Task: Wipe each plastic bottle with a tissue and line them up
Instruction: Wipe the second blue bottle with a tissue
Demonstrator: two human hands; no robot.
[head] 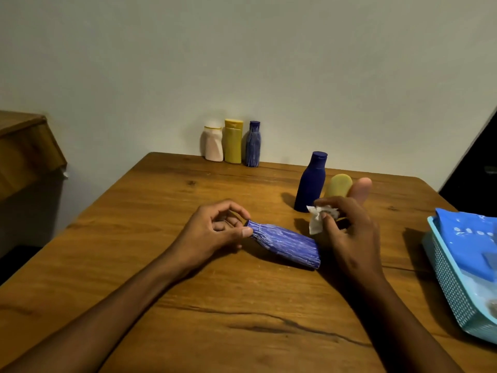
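A streaked blue bottle lies on its side on the wooden table. My left hand pinches its cap end. My right hand holds a crumpled white tissue just above the bottle's base end. Behind my right hand a dark blue bottle stands upright, with a yellow bottle and a pink bottle lying beside it, partly hidden. Against the wall stand three bottles in a row: pale pink, yellow and streaked blue.
A light blue plastic basket holding a blue packet sits at the table's right edge. A wooden cabinet stands to the left beyond the table. The wall runs close behind the table's far edge.
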